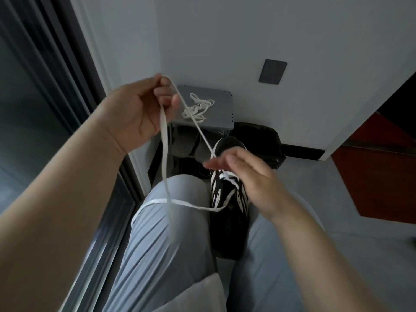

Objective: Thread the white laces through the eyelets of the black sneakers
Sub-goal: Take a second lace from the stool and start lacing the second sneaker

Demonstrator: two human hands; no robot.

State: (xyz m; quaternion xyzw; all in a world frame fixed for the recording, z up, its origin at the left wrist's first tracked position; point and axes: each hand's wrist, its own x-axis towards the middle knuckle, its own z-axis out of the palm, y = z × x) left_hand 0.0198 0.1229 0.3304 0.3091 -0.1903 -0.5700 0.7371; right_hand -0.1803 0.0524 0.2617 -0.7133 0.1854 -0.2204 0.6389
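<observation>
Pleated grey trousers (171, 233); black white-striped sneaker (226, 233) between my knees. At ten o'clock, left grip (137, 109) pinches flat white lace (163, 136); right grip (254, 183) straight-fingered.

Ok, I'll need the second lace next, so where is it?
In the head view the second lace lies bunched on the grey stand by the wall, centre frame, just right of the left hand and beyond the sneaker.
</observation>
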